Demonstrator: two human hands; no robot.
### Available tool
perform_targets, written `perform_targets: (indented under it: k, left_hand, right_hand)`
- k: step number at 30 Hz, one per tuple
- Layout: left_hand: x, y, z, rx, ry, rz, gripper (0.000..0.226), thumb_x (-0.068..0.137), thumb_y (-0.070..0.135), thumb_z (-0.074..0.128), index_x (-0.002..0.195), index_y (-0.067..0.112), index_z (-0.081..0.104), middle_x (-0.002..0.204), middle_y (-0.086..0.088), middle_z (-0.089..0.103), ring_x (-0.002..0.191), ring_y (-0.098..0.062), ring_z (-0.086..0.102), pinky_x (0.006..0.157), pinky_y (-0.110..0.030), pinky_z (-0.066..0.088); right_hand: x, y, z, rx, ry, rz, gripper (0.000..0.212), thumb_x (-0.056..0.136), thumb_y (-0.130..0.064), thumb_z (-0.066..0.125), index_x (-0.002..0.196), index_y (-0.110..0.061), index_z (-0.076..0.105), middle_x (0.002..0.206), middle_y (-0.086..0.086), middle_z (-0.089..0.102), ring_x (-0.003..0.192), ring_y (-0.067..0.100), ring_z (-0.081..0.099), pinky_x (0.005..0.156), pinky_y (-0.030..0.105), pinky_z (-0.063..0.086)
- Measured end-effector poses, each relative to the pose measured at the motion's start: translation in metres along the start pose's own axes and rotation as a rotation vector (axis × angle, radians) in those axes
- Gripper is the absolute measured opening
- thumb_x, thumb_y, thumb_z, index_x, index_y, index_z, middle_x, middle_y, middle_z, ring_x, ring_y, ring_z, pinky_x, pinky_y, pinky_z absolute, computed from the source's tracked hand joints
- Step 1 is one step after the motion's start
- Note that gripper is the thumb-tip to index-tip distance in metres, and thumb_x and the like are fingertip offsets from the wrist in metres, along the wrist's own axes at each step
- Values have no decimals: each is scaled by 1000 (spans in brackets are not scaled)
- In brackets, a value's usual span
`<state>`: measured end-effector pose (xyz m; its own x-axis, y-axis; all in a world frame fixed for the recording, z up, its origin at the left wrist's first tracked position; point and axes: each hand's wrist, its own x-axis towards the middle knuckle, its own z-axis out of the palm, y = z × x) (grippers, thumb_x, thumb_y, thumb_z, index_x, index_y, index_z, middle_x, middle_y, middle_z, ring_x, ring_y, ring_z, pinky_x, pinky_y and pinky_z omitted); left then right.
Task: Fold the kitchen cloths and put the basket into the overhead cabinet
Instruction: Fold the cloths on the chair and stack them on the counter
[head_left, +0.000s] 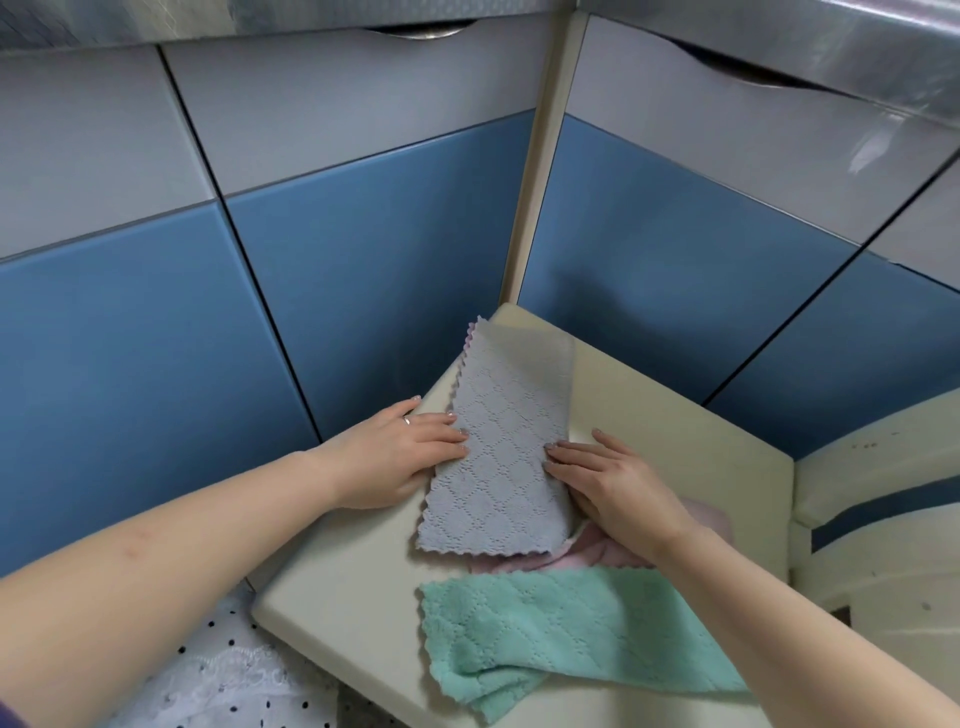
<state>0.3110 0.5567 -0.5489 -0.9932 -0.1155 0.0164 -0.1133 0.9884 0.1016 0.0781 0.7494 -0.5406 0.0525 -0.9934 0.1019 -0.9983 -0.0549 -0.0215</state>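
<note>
— How is the light where you work?

— Even and soft. My left hand (410, 457) throws only a faint shadow onto the blue cabinet doors (363, 291) just beyond it.

— Any glare?

— A white sheen high to the right of those doors. Straight edges bow outward toward the corners.

blue-and-grey cabinet doors (363, 249) | cream corner post (535, 171) | cream table (675, 415)

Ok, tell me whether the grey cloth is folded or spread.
Folded: the grey cloth lies as a narrow strip, both hands flat on its long edges.
</note>
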Motion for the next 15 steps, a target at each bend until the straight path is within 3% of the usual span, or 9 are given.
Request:
perform_targets:
  k: [2,5,9,13,15]
  left_hand:
    - [-1,-4,3,38,36,31,52,84,27,33,132,23,53,136,6,54,134,-16,42,112,-48,16]
    - [0,0,3,-18,45,-26,59,78,25,31,135,21,45,136,6,53,138,-11,35,116,-41,5]
    - [12,7,2,-163,131,-112,43,81,22,42,124,24,49,126,10,56,130,-4,41,117,-32,2]
    - [26,10,3,-351,268,-213,39,81,28,33,104,22,63,109,10,65,110,-2,53,113,-22,17]
    - [34,12,-1,-543,375,-376,24,89,30,44,95,21,66,97,10,67,92,1,55,92,-16,37]
  right_hand:
    - [2,-2,0,165,53,116,28,88,-25,47,102,-20,71,104,-3,73,98,17,69,91,44,53]
    - [8,-4,-11,347,23,349,26,91,-18,50,113,-23,63,99,2,70,94,26,65,82,34,52]
    - [17,-3,-17,491,-51,483,34,82,-9,55,111,-27,58,99,-1,69,90,21,64,76,34,51]
    - [24,0,-18,654,-19,575,32,76,-6,57,104,-22,57,94,0,67,86,20,62,78,38,53]
    - [29,-1,-18,770,91,666,30,82,-2,57,101,-25,56,92,-4,62,84,18,57,78,32,49]
